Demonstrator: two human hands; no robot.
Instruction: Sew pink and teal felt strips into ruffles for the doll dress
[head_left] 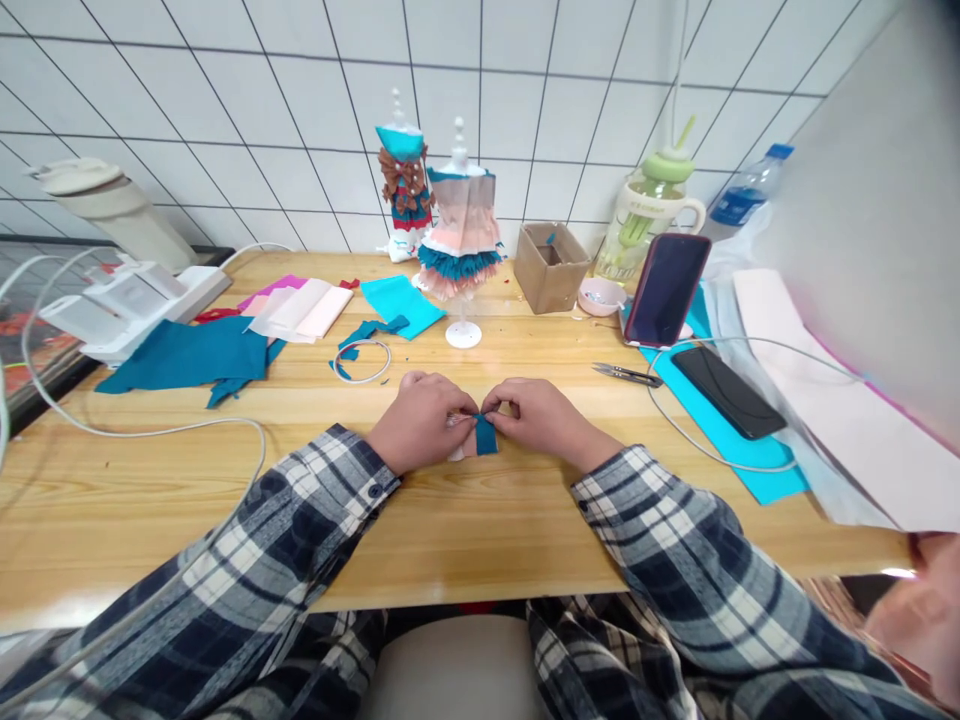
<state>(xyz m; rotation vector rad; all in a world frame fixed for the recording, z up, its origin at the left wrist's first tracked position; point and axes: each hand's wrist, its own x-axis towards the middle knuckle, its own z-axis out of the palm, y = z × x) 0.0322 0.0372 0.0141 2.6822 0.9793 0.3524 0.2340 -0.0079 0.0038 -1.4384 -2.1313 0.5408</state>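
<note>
Both of my hands meet over the front middle of the table, pinching a small striped piece of teal and pale pink material (486,436); I cannot tell whether it is cloth or crepe paper. My left hand (421,420) is closed on its upper left part, fingers curled over it. At its upper right edge, the thumb and forefinger of my right hand (541,418) are pinched together. The fingertips of both hands nearly touch. Behind them stands a small white dress form (463,335) wearing a layered pink, grey and teal dress (461,225).
A white ring (388,362), teal scraps (191,355) and a bright blue sheet (405,305) lie left. Right are thread snips (626,375), a propped phone (667,290), a flat phone (727,390) and a cable. A cardboard box (551,280) and a second dressed form (405,190) stand behind.
</note>
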